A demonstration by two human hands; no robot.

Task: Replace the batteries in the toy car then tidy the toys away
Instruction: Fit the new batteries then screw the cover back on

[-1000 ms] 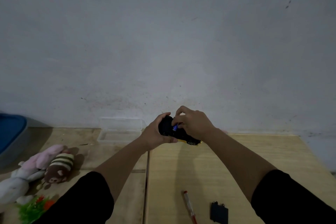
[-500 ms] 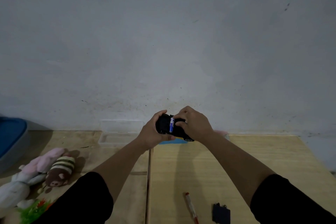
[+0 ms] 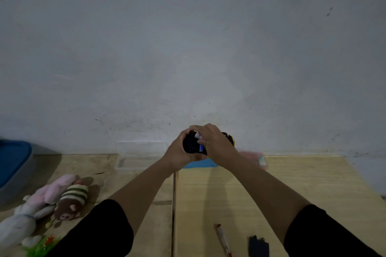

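I hold a black toy car [image 3: 190,145] up in front of the wall, underside toward me. My left hand [image 3: 181,153] wraps around its left end. My right hand [image 3: 215,142] covers its right side, fingers pinching a blue and white battery [image 3: 200,144] that lies against the car's underside. A bit of yellow bodywork shows at the far right of the car. On the wooden table near me lie a black battery cover [image 3: 258,248] and a red-tipped screwdriver [image 3: 223,240].
Plush toys [image 3: 52,198] lie at the left: a pink one, a striped brown monkey, a white one. A blue-lidded bin [image 3: 12,165] stands far left. A clear plastic box [image 3: 140,156] sits at the wall. A blue card [image 3: 200,165] and a pink packet [image 3: 253,156] lie behind my hands.
The car has been turned in my hands and lifted slightly to the right. The battery has shifted from upright to a tilt under my right fingers.
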